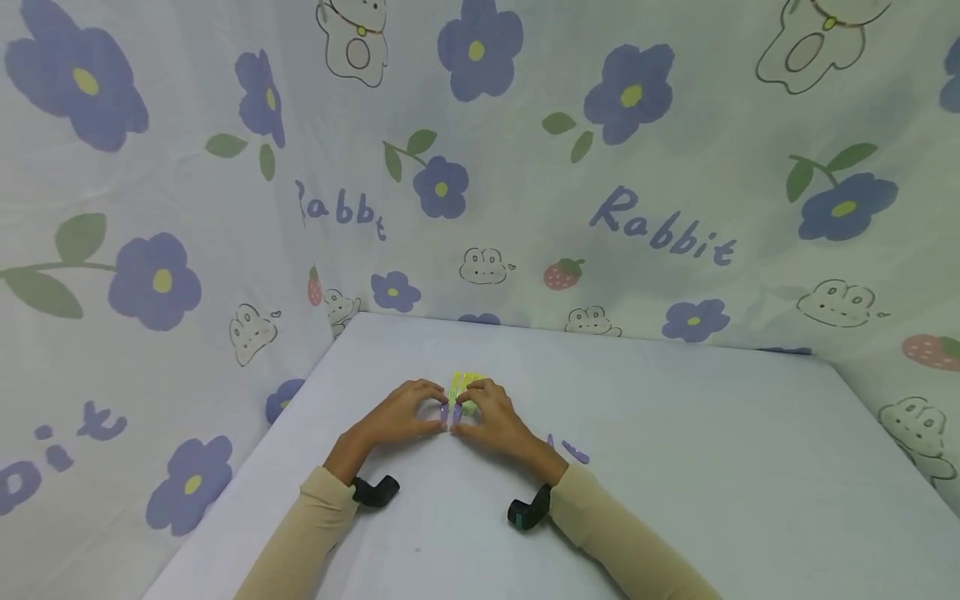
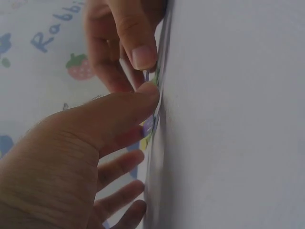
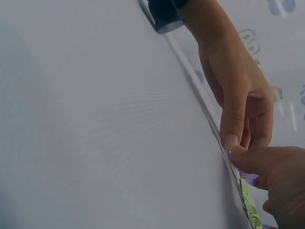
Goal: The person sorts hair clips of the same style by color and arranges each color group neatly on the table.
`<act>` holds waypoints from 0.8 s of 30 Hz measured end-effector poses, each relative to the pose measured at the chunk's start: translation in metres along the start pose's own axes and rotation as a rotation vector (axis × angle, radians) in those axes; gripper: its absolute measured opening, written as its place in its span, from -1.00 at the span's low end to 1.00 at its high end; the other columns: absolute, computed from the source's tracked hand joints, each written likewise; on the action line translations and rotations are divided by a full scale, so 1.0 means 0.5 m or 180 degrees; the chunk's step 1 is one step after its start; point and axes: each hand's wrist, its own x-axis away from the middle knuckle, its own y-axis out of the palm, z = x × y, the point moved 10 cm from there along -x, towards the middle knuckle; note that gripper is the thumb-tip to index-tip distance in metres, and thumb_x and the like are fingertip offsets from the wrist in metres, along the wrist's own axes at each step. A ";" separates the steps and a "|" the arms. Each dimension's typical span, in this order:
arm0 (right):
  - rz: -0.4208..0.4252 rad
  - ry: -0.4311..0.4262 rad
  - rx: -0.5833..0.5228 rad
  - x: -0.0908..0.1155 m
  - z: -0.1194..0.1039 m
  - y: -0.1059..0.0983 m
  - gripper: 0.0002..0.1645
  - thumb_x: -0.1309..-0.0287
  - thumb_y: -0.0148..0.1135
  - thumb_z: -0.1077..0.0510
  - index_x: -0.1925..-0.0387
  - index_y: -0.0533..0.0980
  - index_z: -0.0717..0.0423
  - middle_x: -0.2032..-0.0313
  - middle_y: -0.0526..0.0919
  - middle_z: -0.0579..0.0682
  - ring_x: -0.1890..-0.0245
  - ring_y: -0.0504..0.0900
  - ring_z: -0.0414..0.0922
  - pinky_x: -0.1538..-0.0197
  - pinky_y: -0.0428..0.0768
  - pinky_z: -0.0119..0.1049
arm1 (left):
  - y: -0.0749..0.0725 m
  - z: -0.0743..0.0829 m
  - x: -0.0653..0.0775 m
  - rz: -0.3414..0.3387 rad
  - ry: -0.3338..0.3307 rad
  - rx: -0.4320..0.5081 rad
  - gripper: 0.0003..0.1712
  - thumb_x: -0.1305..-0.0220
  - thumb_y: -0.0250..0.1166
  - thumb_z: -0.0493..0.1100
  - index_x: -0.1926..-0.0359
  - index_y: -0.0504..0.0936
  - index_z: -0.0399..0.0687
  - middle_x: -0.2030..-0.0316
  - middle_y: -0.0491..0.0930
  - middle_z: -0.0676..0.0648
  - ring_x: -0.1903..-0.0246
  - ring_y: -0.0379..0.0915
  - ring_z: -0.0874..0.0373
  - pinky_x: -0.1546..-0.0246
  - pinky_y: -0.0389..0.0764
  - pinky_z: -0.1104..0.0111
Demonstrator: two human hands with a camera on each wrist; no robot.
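My left hand (image 1: 405, 412) pinches a slim purple piece (image 1: 444, 412), which looks like a hair clip, between thumb and fingers. Close beside it, my right hand (image 1: 491, 421) pinches a second purple piece (image 1: 457, 413) of the same kind. Both lie low over the white table, nearly side by side. Just beyond the fingertips are several yellow and green slim pieces (image 1: 455, 382) in a row, partly covered by the right hand. In the left wrist view, the thumbs almost meet and fingers hide most of the purple piece (image 2: 148, 125).
Two more purple pieces lie right of the right wrist, one curved (image 1: 576, 452) and one partly hidden by the arm (image 1: 551, 439). The white table (image 1: 712, 450) spreads to the right. A flowered, rabbit-printed cloth (image 1: 525, 208) hangs behind and at the left.
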 end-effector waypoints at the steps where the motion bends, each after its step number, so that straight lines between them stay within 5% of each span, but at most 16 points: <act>1: -0.0004 0.0003 0.0013 0.000 0.001 0.001 -0.50 -0.09 0.49 -0.06 -0.01 0.59 0.07 -0.22 0.46 0.18 -0.28 0.40 0.24 -0.31 0.36 0.22 | 0.001 0.000 0.000 0.0001 0.0003 -0.0001 -0.54 -0.19 0.45 0.06 -0.06 0.66 0.01 -0.22 0.54 -0.10 -0.30 0.37 -0.14 -0.33 0.36 -0.11; 24: -0.0063 -0.0063 0.0319 -0.002 0.003 0.015 -0.52 -0.11 0.46 -0.13 0.01 0.61 0.00 -0.26 0.45 0.21 -0.30 0.38 0.25 -0.28 0.35 0.20 | 0.010 -0.006 0.004 -0.0023 -0.0066 0.0071 -0.52 -0.19 0.42 0.16 -0.08 0.66 0.11 -0.25 0.52 -0.07 -0.35 0.31 -0.16 -0.31 0.25 -0.25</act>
